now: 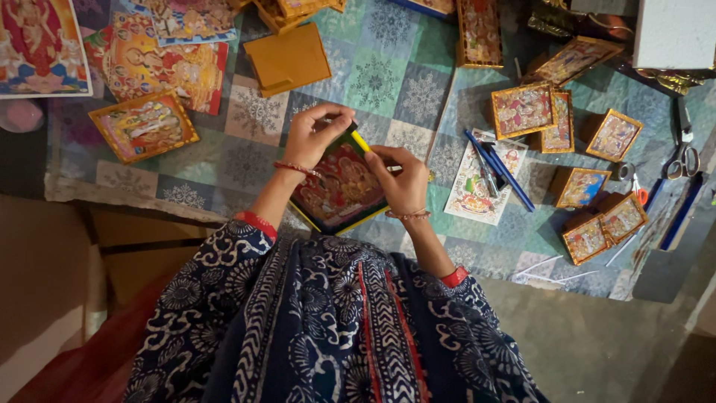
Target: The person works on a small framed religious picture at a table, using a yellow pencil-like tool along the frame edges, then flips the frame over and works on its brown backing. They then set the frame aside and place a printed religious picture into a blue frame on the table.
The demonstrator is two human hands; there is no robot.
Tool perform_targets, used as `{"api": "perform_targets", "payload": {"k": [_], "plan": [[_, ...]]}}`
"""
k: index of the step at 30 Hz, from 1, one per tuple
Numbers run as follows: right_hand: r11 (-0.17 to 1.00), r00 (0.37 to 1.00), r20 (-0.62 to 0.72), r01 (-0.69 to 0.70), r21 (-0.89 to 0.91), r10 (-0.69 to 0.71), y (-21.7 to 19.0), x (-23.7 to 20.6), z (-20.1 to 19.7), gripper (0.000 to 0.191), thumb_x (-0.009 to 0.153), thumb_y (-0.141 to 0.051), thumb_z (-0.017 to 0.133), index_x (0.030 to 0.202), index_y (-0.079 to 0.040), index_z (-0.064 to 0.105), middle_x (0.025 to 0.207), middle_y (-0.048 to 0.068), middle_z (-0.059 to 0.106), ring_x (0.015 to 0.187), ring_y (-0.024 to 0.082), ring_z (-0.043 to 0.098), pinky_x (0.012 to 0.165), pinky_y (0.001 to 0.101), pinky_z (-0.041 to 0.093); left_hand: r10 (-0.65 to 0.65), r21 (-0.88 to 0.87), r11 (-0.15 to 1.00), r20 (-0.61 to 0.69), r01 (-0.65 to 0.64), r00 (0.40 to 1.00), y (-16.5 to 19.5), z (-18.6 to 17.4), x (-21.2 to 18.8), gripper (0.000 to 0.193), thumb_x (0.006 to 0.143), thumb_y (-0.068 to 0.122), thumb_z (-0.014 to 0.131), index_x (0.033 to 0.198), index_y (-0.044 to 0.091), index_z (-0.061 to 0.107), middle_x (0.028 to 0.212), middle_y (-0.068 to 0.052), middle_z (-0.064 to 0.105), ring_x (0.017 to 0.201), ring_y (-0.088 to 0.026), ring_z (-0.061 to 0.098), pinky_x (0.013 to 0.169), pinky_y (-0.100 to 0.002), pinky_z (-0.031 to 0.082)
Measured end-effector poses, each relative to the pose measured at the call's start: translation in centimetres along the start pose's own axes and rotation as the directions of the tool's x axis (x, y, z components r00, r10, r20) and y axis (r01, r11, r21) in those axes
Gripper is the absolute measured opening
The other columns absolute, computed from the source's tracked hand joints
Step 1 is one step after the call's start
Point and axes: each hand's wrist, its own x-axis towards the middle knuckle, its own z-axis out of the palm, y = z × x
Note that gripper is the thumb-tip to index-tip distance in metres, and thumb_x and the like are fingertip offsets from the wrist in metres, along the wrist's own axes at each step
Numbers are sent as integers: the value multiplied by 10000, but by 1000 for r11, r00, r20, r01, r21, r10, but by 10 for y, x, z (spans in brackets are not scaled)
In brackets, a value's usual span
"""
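Patchwork cloth spread wide, small framed pictures clustered right, blue pens across a loose print, scissors at far right, plain yellow board up top, possibly a box in the dim corner

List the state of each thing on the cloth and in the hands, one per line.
Left hand: pinching the picture's top edge.
Right hand: gripping the picture's right edge.
Framed picture: held tilted, face up.
Scissors: lying shut.
Blue pens: lying on a print.
Small framed pictures: lying face up.
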Motion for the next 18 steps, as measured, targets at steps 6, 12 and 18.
{"api": "perform_targets", "payload": {"k": [6, 12, 18], "plan": [[1000, 1000, -8, 23, -4, -23, 4, 0, 1, 233, 923, -226, 787, 1055, -34, 786, 912, 84, 781, 808, 133, 758, 706, 280, 586, -49, -76, 996, -42, 46, 998, 0, 4, 0, 188, 992, 193, 725, 1096, 40, 752, 1068, -29, 771, 971, -95, 721, 854, -259, 579], [999, 999, -18, 38, -29, -38, 5, 1, 1, 231, 925, -227, 780, 1051, -34, 784, 911, 95, 775, 806, 146, 759, 713, 280, 586, -56, 5, 998, -38, 56, 998, -3, 9, 1, 183, 966, 169, 749, 1079, 28, 775, 1044, -31, 775, 946, -101, 725, 838, -261, 585], [996, 998, -15, 63, -56, -64, 4, 1, 0, 227, 925, -224, 780, 1045, -31, 785, 900, 110, 766, 804, 164, 761, 731, 294, 582, -62, -77, 996, -96, 55, 993, -13, 8, 5, 200, 971, 192, 747, 1077, 23, 768, 1025, -27, 769, 956, -91, 711, 862, -253, 567]]}}
